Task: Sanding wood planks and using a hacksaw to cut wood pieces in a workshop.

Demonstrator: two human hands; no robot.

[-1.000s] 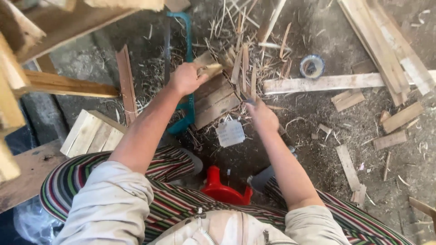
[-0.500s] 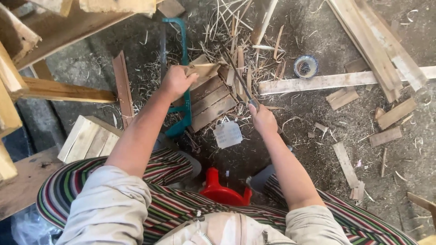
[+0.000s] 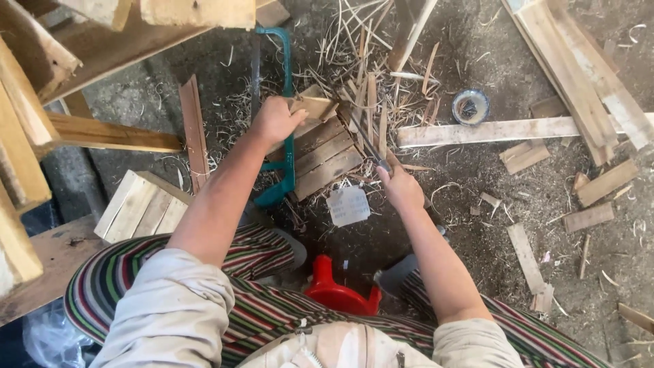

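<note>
My left hand (image 3: 276, 119) grips a short pale block of wood (image 3: 315, 107) and holds it over a stack of small wooden boards (image 3: 325, 153) on the ground. My right hand (image 3: 400, 187) is closed around the handle of a long dark blade (image 3: 364, 140), whose tip points up toward the wood block. Thin wood splinters (image 3: 368, 88) lie scattered just beyond the block. A green-framed saw (image 3: 285, 102) lies on the ground under my left wrist.
A red plastic stool (image 3: 337, 294) sits between my striped-trousered legs. A pale square piece (image 3: 348, 205) lies by the boards. A small round tin (image 3: 470, 106) and long planks (image 3: 490, 131) lie to the right, stacked timber (image 3: 139, 204) to the left.
My left hand with the block has shifted slightly left and down. My right hand has drawn the blade back a little toward me.
</note>
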